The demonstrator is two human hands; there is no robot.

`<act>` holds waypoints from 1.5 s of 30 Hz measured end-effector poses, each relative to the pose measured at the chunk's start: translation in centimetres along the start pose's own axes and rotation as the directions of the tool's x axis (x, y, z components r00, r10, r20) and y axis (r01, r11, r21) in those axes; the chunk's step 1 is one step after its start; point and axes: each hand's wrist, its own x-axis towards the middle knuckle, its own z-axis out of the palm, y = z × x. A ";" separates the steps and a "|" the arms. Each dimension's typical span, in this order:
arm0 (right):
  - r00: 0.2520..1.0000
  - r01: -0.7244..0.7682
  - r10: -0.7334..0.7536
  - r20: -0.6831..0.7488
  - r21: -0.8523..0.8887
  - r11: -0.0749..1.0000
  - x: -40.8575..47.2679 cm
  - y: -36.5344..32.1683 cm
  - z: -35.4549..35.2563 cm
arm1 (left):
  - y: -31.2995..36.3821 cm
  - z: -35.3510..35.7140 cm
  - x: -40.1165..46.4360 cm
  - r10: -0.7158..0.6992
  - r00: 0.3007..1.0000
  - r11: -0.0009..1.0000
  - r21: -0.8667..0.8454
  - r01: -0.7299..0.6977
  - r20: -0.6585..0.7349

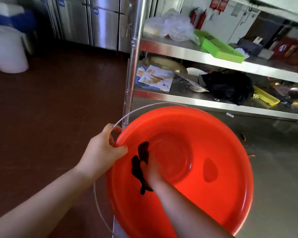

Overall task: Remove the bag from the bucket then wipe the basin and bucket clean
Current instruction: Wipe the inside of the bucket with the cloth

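A large red plastic basin (213, 138) fills the lower middle of the head view, tilted toward me. My left hand (101, 152) grips its left rim, thumb inside and fingers curled over the edge. Inside the basin my right hand (151, 170) holds a dark cloth (141, 158) against the left inner wall. A thin metal wire handle (136, 110) arcs around the basin's far and left side; the bucket it belongs to is hidden beneath the basin.
A steel shelf unit (187, 50) stands just behind the basin, its post (132, 66) close to my left hand. Its shelves carry a clear plastic bag (175, 26), a green tray (218, 47), papers (156, 78) and a black bag (229, 86). Brown floor (50, 100) lies left, a white tub (7, 48) far left.
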 end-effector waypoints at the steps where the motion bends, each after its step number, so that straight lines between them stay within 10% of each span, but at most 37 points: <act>1: 0.997 0.056 -0.055 -0.048 0.028 0.998 -0.8 -0.8 -0.8 | 0.1 -0.1 0.1 -0.011 1.000 1.000 0.012 0.011 -0.001; 5: 0.862 0.327 -0.356 -0.361 -0.139 0.935 -5.3 -3.0 -4.8 | 0.5 0.0 0.2 -0.028 0.999 1.000 0.012 0.028 -0.020; 10: 0.396 0.595 -0.681 -0.615 -0.393 0.701 -9.0 -5.6 -11.6 | 1.2 0.1 0.5 -0.051 0.999 0.998 0.036 0.051 -0.010; 13: 0.223 0.488 -0.762 -0.608 -0.607 0.628 -8.4 -7.2 -15.0 | 1.4 0.1 0.5 -0.060 0.998 0.998 0.020 0.059 0.019; 20: 0.606 0.092 -0.706 -0.368 -0.848 0.521 -4.0 -9.2 -14.9 | 2.4 0.6 0.2 -0.029 0.995 0.997 -0.065 0.035 0.099; 29: 0.449 0.093 -0.833 -0.323 -0.911 0.403 -0.6 -8.2 -14.9 | 1.7 -0.2 -0.4 -0.113 0.987 0.986 -0.109 0.126 0.115; 40: 0.652 -0.119 -0.597 -0.468 -0.841 0.528 -1.2 -4.1 -20.5 | 1.0 -0.7 -0.6 -0.244 0.956 0.966 -0.042 0.254 0.165; 45: 0.527 0.025 -0.770 -0.360 -0.899 0.437 -1.9 -5.3 -20.3 | 2.8 -1.1 1.7 0.009 0.995 0.984 0.178 -0.026 0.096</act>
